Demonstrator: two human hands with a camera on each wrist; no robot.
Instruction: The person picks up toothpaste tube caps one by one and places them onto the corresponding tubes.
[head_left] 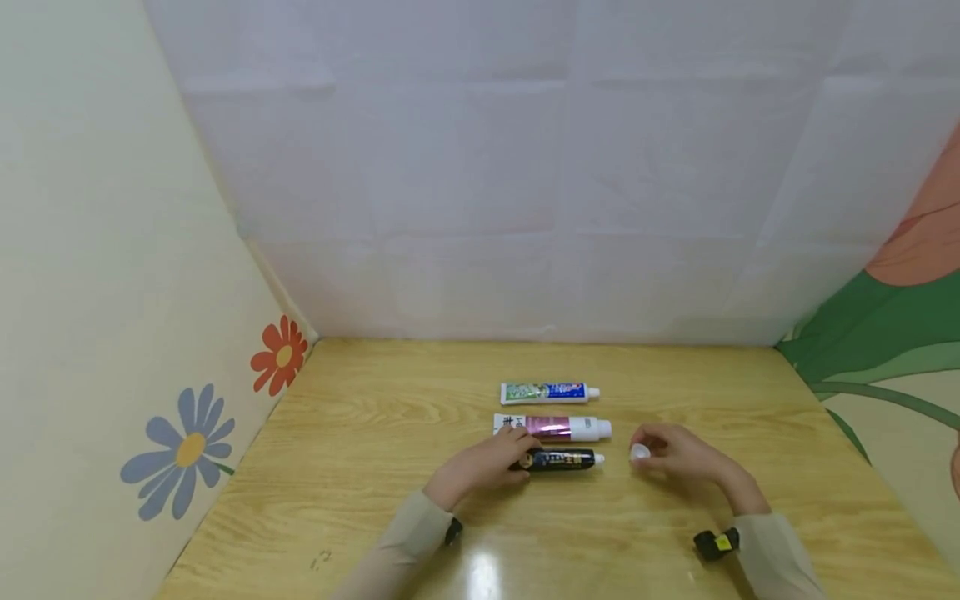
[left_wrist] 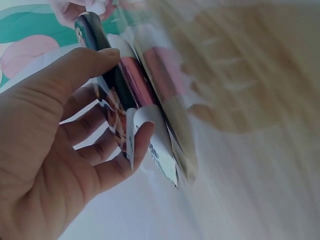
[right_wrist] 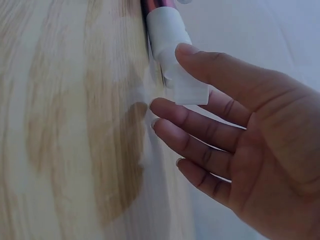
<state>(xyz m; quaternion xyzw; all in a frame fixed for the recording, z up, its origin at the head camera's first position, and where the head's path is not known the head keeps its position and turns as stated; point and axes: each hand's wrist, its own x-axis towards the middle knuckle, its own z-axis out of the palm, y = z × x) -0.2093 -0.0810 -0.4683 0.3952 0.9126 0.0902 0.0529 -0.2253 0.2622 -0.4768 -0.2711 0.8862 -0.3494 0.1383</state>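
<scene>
On the table lies a black toothpaste tube (head_left: 566,460) with gold lettering, its white tip pointing right. My left hand (head_left: 487,461) grips it near its tail end; in the left wrist view the thumb lies along one side of the black tube (left_wrist: 92,31) and the fingers curl round the other. Off the tip's right side, my right hand (head_left: 681,454) pinches a small white cap (head_left: 640,452) between thumb and fingers. The right wrist view shows this translucent cap (right_wrist: 192,91) held apart from the tubes, the other fingers loosely bent.
Just behind the black tube lies a white and pink toothpaste tube (head_left: 551,427), close to my left fingers. Farther back rests a smaller green and blue toothpaste tube (head_left: 545,392). A white sheet (head_left: 480,250) hangs behind the wooden table (head_left: 360,417).
</scene>
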